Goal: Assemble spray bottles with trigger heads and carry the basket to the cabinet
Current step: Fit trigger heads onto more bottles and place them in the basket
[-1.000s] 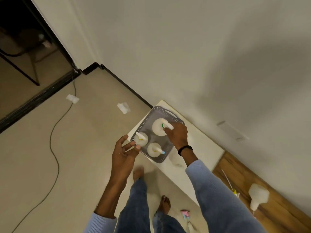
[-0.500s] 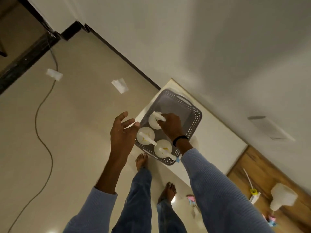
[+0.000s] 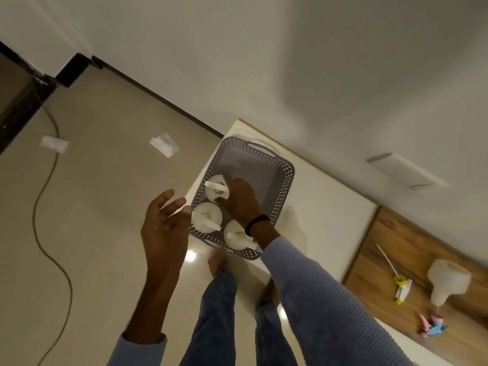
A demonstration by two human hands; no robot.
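A grey perforated basket (image 3: 274,186) sits at the corner of a white tabletop (image 3: 322,215). Three white spray bottles with trigger heads stand upright in its near half: one at the back (image 3: 212,190), one in the middle (image 3: 206,216), one nearest me (image 3: 235,236). My right hand (image 3: 240,200) reaches into the basket, its fingers curled on the back bottle's trigger head. My left hand (image 3: 165,223) hovers with fingers spread just left of the basket, fingertips close to its rim.
On the wooden part of the table at the right lie a loose white bottle (image 3: 446,282), a yellow-capped trigger head with its tube (image 3: 400,286) and pink and blue pieces (image 3: 433,326). A cable (image 3: 45,207) and paper scraps (image 3: 163,143) lie on the floor.
The view has shifted and closed in on the basket. My right hand stays on the back bottle's head. My left hand remains open beside the basket's left rim.
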